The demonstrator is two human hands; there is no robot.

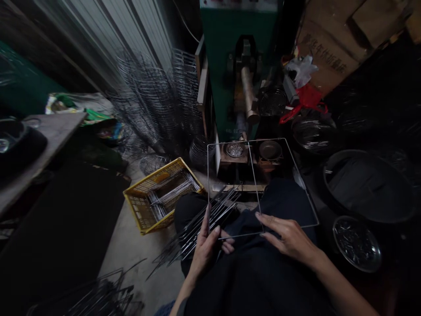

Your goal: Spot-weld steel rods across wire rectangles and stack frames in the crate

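Faintly, cardboard shows characters; hands touch wire frame.

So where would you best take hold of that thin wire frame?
Probably its near edge, from the person's side, one hand either side of the middle bar. The wire frame lies almost flat and is thin, so fingers can pinch the wire there, where the left hand and right hand are.

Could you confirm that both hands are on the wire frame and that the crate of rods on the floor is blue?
The crate is yellow, not blue, as the head view shows; the left hand and right hand are on the wire frame.
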